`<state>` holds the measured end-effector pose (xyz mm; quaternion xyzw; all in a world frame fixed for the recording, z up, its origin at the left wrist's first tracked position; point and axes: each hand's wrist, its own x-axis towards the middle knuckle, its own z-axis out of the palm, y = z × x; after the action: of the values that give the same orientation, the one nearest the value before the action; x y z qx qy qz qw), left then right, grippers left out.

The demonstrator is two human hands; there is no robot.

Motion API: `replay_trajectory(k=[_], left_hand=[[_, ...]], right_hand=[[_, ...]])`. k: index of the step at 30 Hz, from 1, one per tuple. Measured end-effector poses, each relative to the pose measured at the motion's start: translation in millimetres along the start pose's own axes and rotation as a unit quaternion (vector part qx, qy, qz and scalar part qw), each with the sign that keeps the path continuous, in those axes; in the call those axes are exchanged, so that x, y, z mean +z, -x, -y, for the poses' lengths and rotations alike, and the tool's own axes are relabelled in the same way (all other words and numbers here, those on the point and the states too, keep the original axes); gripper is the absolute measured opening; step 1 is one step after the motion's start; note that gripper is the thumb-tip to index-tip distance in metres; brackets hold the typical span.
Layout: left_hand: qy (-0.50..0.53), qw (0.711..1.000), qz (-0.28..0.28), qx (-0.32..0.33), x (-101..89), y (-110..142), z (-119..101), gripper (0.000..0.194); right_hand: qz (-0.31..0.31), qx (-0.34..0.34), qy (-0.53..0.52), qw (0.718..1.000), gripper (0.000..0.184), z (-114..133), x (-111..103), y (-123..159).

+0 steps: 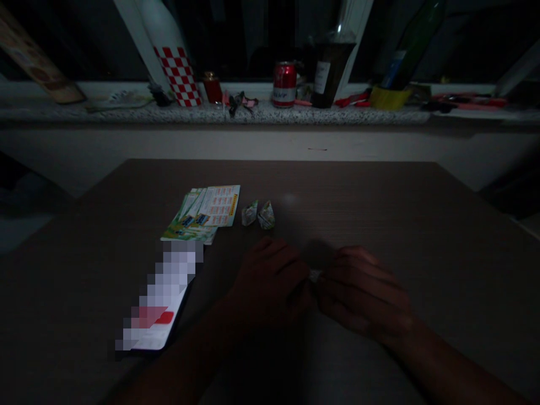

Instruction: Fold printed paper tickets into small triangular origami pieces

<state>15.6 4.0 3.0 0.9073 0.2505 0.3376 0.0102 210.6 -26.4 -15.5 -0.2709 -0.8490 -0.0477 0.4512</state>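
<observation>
My left hand (274, 281) and my right hand (363, 289) meet low over the table, with curled fingers and the fingertips close together. Both pinch a small pale piece (314, 274); the fingers cover most of it, and the dim light hides what kind it is. Just beyond my left hand lie two small crumpled or folded shiny paper pieces, one at the left (250, 214) and one at the right (266, 215). Farther left, several printed cards (223, 205) in green and white overlap in a fan. Nearer to me is a lit phone (156, 337), its screen partly blurred out.
The brown wooden table (379, 197) runs up to a wall under a speckled stone sill (261, 115). On the sill stand a red checkered bottle (181, 76), a red can (284, 84), a dark cup (331, 73) and a green bottle (415, 45).
</observation>
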Motion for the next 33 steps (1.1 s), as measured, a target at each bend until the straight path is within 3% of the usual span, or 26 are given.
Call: replay_trajectory(k=[5,15,19,24,28,33], left_hand=[[-0.015,0.999,-0.004,-0.029,-4.9,2.5,8.0,0.008],[-0.065,0.995,-0.008,-0.079,-10.3,7.0,21.8,0.005],[-0.057,0.993,-0.011,-0.101,-15.3,8.5,20.9,0.005],[0.001,0.998,-0.025,-0.062,-11.2,6.9,9.7,0.012],[0.013,1.0,-0.002,-0.019,-5.4,6.7,8.7,0.003],[-0.012,1.0,0.027,0.007,-0.9,6.5,5.1,0.013]], right_hand=[[0.006,0.005,0.034,0.999,0.011,1.8,-8.8,-3.2],[-0.075,0.033,0.007,0.997,0.018,1.8,-13.3,-17.0],[-0.063,0.064,0.002,0.996,0.021,4.0,-17.4,-18.3],[-0.05,0.05,-0.016,0.997,0.018,2.4,-13.9,-16.1],[-0.035,0.072,-0.005,0.997,0.019,-1.2,-11.5,-13.6],[-0.023,0.064,0.031,0.997,0.022,-2.5,-7.8,-10.0]])
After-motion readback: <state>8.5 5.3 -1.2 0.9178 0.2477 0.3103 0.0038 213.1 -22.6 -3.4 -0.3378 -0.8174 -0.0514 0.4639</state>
